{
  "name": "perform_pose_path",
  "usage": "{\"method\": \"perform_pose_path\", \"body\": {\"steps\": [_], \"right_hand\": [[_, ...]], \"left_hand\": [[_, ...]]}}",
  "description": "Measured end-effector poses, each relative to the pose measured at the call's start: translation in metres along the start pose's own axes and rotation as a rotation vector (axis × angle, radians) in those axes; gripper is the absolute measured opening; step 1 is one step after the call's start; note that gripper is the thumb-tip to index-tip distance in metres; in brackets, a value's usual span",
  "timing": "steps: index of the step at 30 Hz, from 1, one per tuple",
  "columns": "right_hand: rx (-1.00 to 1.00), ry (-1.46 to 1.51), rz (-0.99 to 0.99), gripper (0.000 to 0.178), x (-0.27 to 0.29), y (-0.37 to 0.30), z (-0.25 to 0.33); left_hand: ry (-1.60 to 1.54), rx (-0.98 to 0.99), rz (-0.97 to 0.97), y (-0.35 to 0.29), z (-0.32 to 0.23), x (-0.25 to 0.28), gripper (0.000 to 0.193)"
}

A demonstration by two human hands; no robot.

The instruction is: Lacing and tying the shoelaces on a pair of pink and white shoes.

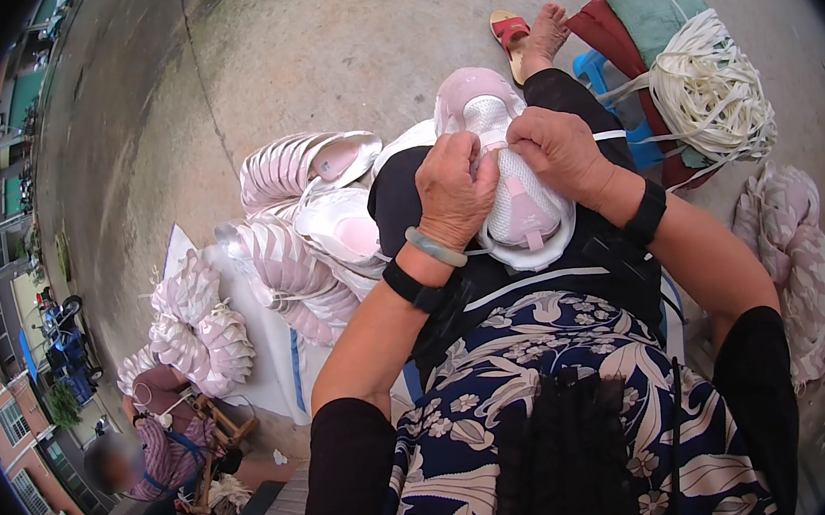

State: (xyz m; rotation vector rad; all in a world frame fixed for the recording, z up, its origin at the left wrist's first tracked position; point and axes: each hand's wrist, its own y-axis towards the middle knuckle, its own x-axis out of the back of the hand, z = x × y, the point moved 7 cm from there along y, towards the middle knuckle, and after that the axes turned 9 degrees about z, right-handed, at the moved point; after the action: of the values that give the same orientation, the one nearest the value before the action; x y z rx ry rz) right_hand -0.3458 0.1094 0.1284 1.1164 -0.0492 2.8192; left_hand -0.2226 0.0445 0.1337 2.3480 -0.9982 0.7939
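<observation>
A grey-brown concrete ground [311, 57] is crossed at left by a dark seam [194, 54]; at far left, it is bordered by a reddish building wall [40, 425], fitted with windows [13, 424]; a blue stool [593, 69] is placed at right; everything is lit by soft daylight.

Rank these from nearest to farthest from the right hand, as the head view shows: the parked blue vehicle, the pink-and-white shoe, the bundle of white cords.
From the right hand:
1. Pink-and-white shoe: touching the hand, just to its left.
2. Bundle of white cords: out to the right.
3. Parked blue vehicle: in the background, far left.
</observation>
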Motion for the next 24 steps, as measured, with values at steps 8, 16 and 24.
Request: {"method": "perform_pose_path", "body": {"steps": [8, 16, 24], "right_hand": [[-0.088, 0.057, -0.168, 0.010, -0.009, -0.014, 0.004], [-0.055, -0.060, -0.352, 0.010, -0.026, -0.028, 0.001], [-0.077, 0.100, -0.295, 0.011, -0.015, -0.033, -0.002]], "left_hand": [[-0.123, 0.086, 0.026, -0.019, 0.004, 0.003, 0.018], [0.104, -0.104, -0.123, -0.029, -0.018, -0.001, 0.015], [-0.059, 0.062, -0.031, -0.029, -0.004, -0.004, 0.018]]}}
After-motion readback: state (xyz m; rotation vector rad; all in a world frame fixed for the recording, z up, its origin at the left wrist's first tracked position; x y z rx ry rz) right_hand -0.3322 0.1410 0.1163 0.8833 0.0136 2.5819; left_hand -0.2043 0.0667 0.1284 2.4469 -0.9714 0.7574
